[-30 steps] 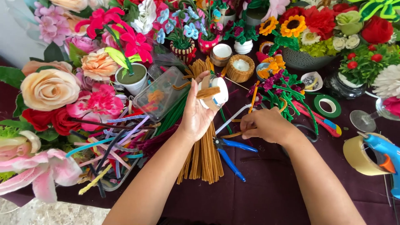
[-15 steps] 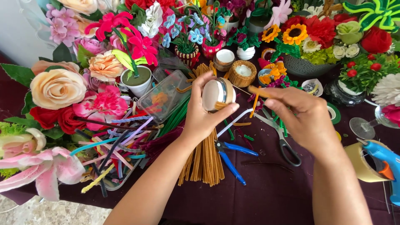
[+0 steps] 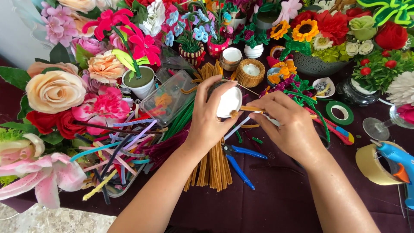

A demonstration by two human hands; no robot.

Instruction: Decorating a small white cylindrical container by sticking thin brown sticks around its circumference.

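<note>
My left hand (image 3: 209, 116) grips a small round pot (image 3: 227, 102) with a white filling, tilted so its open face points toward me. My right hand (image 3: 288, 125) pinches a short tan pipe-cleaner piece (image 3: 246, 109) and holds its end against the pot's white face. Both hands hover above a bundle of tan pipe cleaners (image 3: 211, 166) lying on the dark maroon tablecloth (image 3: 276, 203). Blue-handled pliers (image 3: 239, 157) lie just below the hands.
Handmade flowers crowd the left and back. A clear box (image 3: 170, 97) and a tray of coloured pipe cleaners (image 3: 116, 151) sit at left. At right lie a green tape roll (image 3: 340, 113), a red cutter (image 3: 334, 128), a tan tape roll (image 3: 371, 165) and a blue glue gun (image 3: 399, 166).
My right hand rose from the table, where it picked up a tan piece, and brought it to the pot. My left hand turned the pot's open face more toward me.
</note>
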